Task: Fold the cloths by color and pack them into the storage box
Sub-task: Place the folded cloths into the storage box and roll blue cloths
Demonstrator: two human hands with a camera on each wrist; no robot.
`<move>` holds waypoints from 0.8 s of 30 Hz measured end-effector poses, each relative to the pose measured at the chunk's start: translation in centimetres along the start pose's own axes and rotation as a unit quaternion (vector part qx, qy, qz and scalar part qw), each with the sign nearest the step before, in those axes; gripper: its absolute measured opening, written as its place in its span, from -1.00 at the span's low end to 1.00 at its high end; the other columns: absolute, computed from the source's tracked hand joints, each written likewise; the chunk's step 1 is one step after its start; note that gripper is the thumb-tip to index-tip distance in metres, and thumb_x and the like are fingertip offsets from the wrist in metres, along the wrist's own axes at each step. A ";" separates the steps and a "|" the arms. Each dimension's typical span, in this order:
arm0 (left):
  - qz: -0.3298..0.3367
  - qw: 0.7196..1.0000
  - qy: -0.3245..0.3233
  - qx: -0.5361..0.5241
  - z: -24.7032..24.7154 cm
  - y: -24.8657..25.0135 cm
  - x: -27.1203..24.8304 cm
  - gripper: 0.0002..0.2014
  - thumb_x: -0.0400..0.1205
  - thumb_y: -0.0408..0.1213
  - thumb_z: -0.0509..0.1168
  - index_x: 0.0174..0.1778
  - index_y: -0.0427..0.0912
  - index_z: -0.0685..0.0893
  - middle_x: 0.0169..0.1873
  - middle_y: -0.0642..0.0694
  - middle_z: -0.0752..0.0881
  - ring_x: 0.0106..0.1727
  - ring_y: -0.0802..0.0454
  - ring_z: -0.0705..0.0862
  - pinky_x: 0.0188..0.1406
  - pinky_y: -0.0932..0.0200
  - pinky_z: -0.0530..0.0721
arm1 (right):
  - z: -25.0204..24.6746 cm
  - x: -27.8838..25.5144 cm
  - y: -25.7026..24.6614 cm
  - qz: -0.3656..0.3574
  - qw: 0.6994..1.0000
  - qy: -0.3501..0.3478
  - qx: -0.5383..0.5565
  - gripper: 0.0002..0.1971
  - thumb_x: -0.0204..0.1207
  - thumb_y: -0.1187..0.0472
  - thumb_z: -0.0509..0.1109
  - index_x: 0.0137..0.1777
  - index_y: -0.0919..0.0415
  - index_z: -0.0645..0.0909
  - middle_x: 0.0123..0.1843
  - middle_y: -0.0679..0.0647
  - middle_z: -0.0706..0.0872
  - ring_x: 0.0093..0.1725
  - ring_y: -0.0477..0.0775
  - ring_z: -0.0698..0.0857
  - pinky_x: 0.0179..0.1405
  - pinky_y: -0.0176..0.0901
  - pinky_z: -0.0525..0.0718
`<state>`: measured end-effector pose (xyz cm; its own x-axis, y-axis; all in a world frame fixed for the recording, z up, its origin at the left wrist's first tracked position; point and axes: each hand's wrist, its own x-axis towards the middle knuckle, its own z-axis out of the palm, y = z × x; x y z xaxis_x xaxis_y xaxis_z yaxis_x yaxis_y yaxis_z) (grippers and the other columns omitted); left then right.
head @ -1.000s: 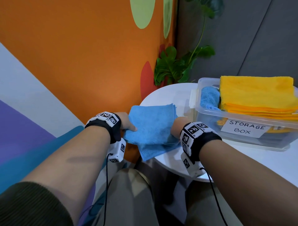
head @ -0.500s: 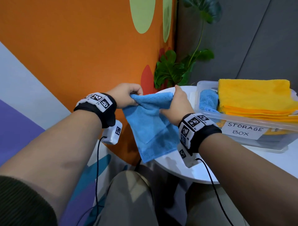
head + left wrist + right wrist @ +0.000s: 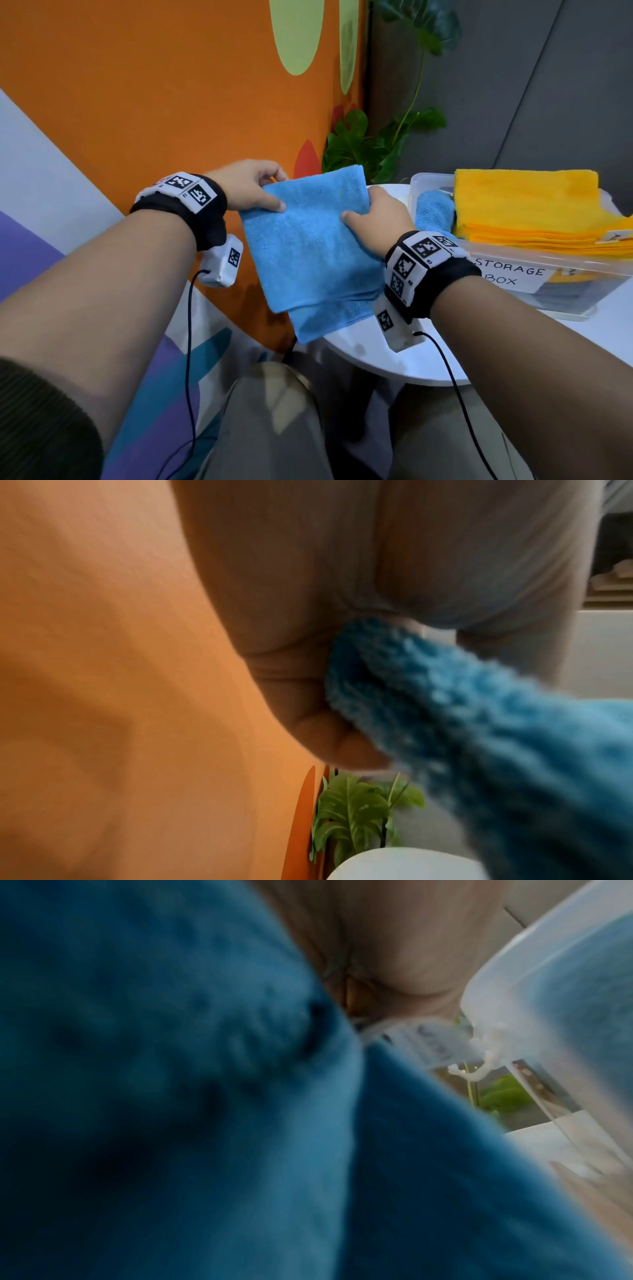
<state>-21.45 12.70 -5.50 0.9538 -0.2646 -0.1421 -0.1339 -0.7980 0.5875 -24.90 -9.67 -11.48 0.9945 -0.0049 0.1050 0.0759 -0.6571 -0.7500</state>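
Observation:
A folded blue cloth [image 3: 311, 246] hangs in the air between my hands, left of the round white table [image 3: 404, 359]. My left hand [image 3: 255, 190] pinches its upper left edge, thumb on the front. My right hand [image 3: 373, 219] grips its right edge. In the left wrist view the blue cloth [image 3: 462, 723] runs out from between my fingers; in the right wrist view the blue cloth [image 3: 205, 1110] fills most of the picture. The clear storage box [image 3: 548, 270] stands on the table at the right, holding a stack of yellow cloths [image 3: 527, 209] and a folded blue cloth [image 3: 433, 209].
An orange wall [image 3: 171, 102] stands close on the left. A green plant [image 3: 370, 144] grows behind the table in the corner. My knees [image 3: 270, 421] are below the cloth. Cables hang from both wrist cameras.
Both hands lifted the blue cloth off the table edge and folded it over, then raised it and spread it flat between them. The view moved closer to the box.

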 end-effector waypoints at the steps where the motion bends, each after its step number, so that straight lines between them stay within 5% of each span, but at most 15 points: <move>1: -0.009 1.000 -0.013 0.009 0.4 -0.1 0.1 -0.74 0.54 -0.26 0.48 0.09 -0.01 0.61 -0.01 -0.07 0.80 -0.03 -0.10 0.79 0.00 -0.10 0.75 | 0.0 0.0 0.1 0.017 0.999 -0.014 -0.027 -0.74 0.54 0.07 0.32 0.15 0.16 0.47 -0.05 0.01 0.60 -0.06 0.09 0.60 -0.18 -0.15 0.46; 5: -0.048 0.991 -0.028 0.119 3.5 -1.4 1.0 -0.52 0.56 -0.15 0.45 0.39 0.04 0.49 0.29 -0.05 0.63 0.19 -0.05 0.66 0.10 0.03 0.64 | 0.6 -0.2 1.1 0.120 0.973 -0.097 -0.174 -0.67 0.55 0.16 0.33 0.25 0.25 0.42 0.06 0.14 0.63 -0.03 0.16 0.63 -0.23 -0.13 0.48; 7: -0.064 0.983 -0.048 0.164 5.4 -2.4 1.5 -0.40 0.58 -0.12 0.42 0.53 0.01 0.37 0.42 -0.09 0.52 0.34 -0.08 0.57 0.16 0.11 0.52 | 0.9 -0.4 1.6 0.139 0.958 -0.135 -0.213 -0.71 0.56 0.18 0.33 0.21 0.25 0.43 -0.15 0.10 0.60 -0.25 0.06 0.56 -0.41 -0.17 0.47; 9: -0.079 0.977 -0.073 0.184 6.8 -3.3 1.8 -0.40 0.61 -0.11 0.39 0.55 -0.02 0.35 0.44 -0.11 0.50 0.38 -0.09 0.53 0.15 0.16 0.47 | 1.0 -0.5 1.9 0.123 0.950 -0.158 -0.241 -0.73 0.57 0.17 0.32 0.20 0.27 0.48 -0.15 0.11 0.61 -0.24 0.06 0.56 -0.43 -0.21 0.46; 13: -0.109 0.965 -0.083 0.223 8.0 -4.6 2.4 -0.49 0.66 -0.11 0.31 0.52 -0.07 0.39 0.40 -0.13 0.54 0.31 -0.12 0.57 0.16 0.11 0.54 | 1.4 0.1 1.8 0.086 0.947 -0.164 -0.263 -0.74 0.58 0.20 0.30 0.22 0.28 0.53 -0.01 0.15 0.66 -0.10 0.11 0.61 -0.42 -0.24 0.45; 17: -0.121 0.959 -0.075 0.246 8.0 -5.2 2.8 -0.60 0.72 -0.10 0.21 0.48 -0.10 0.48 0.35 -0.12 0.59 0.30 -0.10 0.57 0.24 0.04 0.57 | 2.7 1.7 1.3 0.046 0.941 -0.166 -0.293 -0.68 0.60 0.22 0.28 0.33 0.25 0.51 0.24 0.17 0.63 0.16 0.17 0.65 -0.07 -0.15 0.57; 21: -0.113 0.962 -0.050 0.244 7.9 -5.3 2.9 -0.70 0.65 -0.09 0.31 0.26 -0.11 0.64 0.14 -0.09 0.69 0.08 -0.06 0.63 -0.08 0.09 0.57 | 4.5 3.1 0.7 -0.010 0.924 -0.198 -0.328 -0.61 0.63 0.29 0.21 0.45 0.26 0.42 0.38 0.21 0.51 0.30 0.21 0.58 0.18 -0.06 0.57; 24: -0.104 0.960 -0.058 0.253 7.9 -5.2 3.1 -0.78 0.59 -0.19 0.38 0.12 -0.14 0.64 0.02 -0.10 0.69 0.00 -0.08 0.63 -0.20 0.12 0.51 | 5.6 3.8 1.1 -0.034 0.909 -0.227 -0.348 -0.58 0.60 0.33 0.18 0.46 0.22 0.39 0.33 0.20 0.57 0.26 0.24 0.60 0.10 0.00 0.54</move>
<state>-19.95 11.73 -15.31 0.9418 -0.1052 -0.3192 -0.0842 -0.9933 0.0791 -20.64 -6.21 -15.57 0.9289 0.2618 -0.2620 0.2317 -0.9626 -0.1405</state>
